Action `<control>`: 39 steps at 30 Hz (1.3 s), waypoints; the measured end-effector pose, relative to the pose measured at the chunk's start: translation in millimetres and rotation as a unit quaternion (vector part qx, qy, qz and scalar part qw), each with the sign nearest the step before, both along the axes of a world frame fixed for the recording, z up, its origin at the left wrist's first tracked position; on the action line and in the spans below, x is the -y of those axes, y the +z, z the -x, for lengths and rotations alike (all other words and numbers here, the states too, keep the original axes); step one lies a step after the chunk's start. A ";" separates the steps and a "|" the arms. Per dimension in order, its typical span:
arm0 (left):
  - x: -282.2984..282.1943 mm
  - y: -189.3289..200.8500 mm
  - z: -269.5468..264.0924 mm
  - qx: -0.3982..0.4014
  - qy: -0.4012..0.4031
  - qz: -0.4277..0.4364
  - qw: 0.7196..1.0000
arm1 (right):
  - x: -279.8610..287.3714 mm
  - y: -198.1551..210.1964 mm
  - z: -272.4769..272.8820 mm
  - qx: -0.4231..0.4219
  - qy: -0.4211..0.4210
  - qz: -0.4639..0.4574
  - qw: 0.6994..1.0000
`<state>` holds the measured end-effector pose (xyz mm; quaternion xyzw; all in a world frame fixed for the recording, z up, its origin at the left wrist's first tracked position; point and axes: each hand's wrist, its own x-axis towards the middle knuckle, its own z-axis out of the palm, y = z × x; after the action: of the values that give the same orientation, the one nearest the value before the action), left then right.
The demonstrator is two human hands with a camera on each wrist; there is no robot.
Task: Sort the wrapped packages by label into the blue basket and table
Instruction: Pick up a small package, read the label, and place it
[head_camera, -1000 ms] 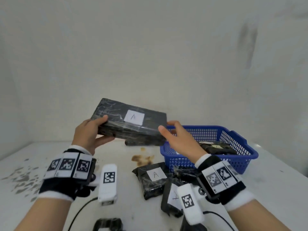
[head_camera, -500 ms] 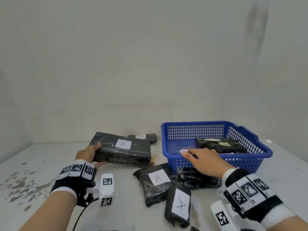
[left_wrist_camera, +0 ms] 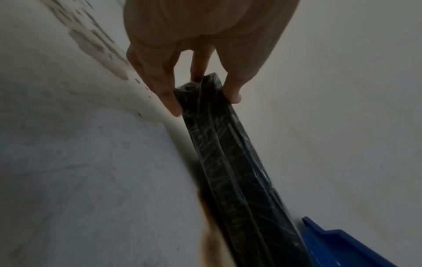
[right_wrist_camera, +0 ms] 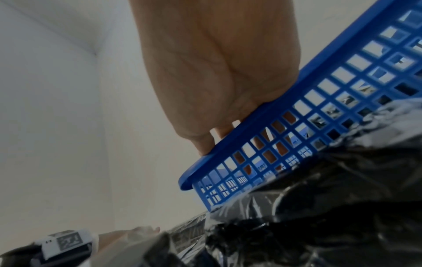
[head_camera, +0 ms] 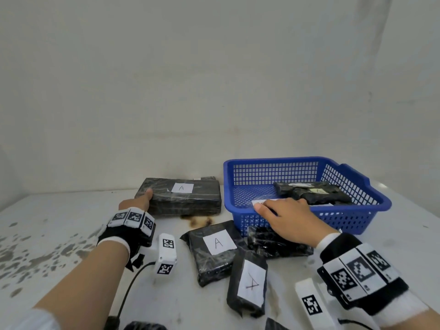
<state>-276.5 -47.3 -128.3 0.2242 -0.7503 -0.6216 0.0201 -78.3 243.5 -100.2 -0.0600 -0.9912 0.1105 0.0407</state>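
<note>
The big flat package (head_camera: 179, 196) marked A now lies flat on the table (head_camera: 59, 225), up against the back wall and just left of the blue basket (head_camera: 352, 177). A second ago it was held up in the air between both hands; it has come down, so I'd judge this A parcel sorted onto the table side. A smaller package (head_camera: 207, 178) peeks out from behind it.

The left hand (head_camera: 140, 202) still has it by the left end: in the left wrist view the thumb and fingers (left_wrist_camera: 166, 94) pinch the package's corner (left_wrist_camera: 205, 94), so the grip hasn't been let go yet.

The right hand (head_camera: 285, 216) has left the parcel and gone to the basket. Its fingers hook over the near rim, their tips showing through the mesh (right_wrist_camera: 269, 157) in the right wrist view. A white label sits right at them, but whether they grip a package or only the rim, I cannot tell.

Inside the basket lie dark packages (head_camera: 312, 192). In front of it wait two more marked A (head_camera: 214, 248) (head_camera: 248, 285) and an unlabelled-looking one (head_camera: 269, 241) under the right wrist.
</note>
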 end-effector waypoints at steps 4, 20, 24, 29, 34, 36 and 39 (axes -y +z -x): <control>0.5 -13.1 -3.1 -0.013 -0.052 -0.011 0.999 | 0.2 0.1 -0.9 -0.001 0.006 0.006 1.000; 15.5 84.3 -62.6 -0.104 -0.165 0.062 0.979 | 13.5 46.2 -81.7 -0.032 0.183 0.226 0.956; 17.6 90.8 -95.8 -0.146 -0.226 0.065 0.961 | 34.5 49.0 -109.8 0.162 0.241 0.156 0.944; 17.1 92.1 -133.1 -0.180 -0.269 0.070 0.944 | 44.1 31.6 -128.7 0.272 0.250 0.080 0.926; 15.7 92.6 -165.4 -0.184 -0.292 0.094 0.934 | 47.8 15.9 -135.2 0.239 0.260 0.081 0.932; 16.6 96.1 -176.4 -0.186 -0.299 0.104 0.930 | 45.4 16.2 -133.9 0.186 0.246 0.129 0.943; 13.8 107.4 -196.6 -0.199 -0.311 0.130 0.920 | 41.0 31.2 -129.7 0.002 0.214 0.244 0.946</control>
<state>-79.9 -61.1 -20.9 -0.1534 -0.8370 -0.5253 0.0035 51.4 202.5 -69.0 0.1450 -0.9234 0.3554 -0.0019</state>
